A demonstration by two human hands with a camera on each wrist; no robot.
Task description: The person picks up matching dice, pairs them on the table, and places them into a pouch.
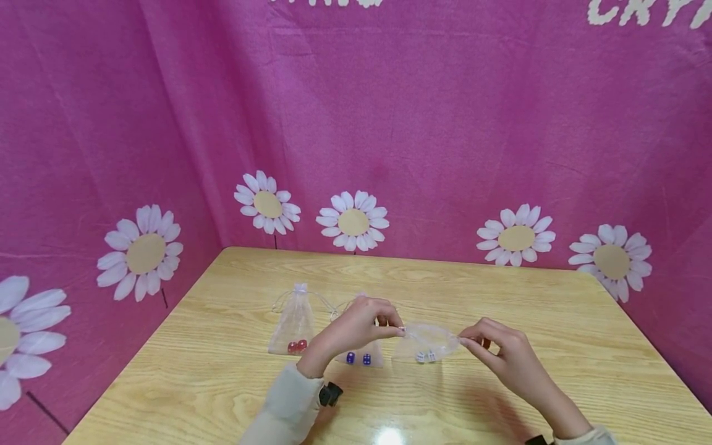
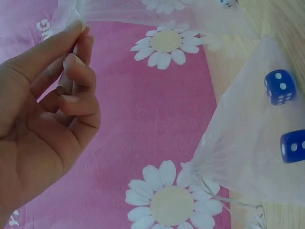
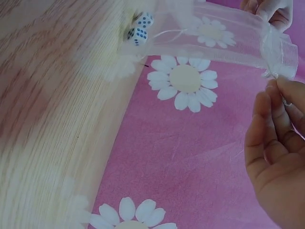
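Note:
Between the two hands a sheer white organza drawstring bag (image 1: 429, 334) is stretched sideways, with two white dice (image 3: 138, 34) at its bottom. My left hand (image 1: 364, 321) pinches the left side of its mouth between thumb and fingertips. On the opposite side, my right hand (image 1: 503, 349) pinches the bag's edge by its drawstring. In the right wrist view, the gathered mouth (image 3: 276, 50) spans from one hand to the other. Partly covered by the left hand, a second organza bag (image 2: 238, 124) holds two blue dice (image 2: 280, 87).
Farther left on the wooden table (image 1: 445, 414) lies a third organza bag (image 1: 295, 316), its top drawn together, with red dice (image 1: 297, 346) inside. A pink cloth (image 1: 423, 136) printed with daisies hangs behind the table and along its left side.

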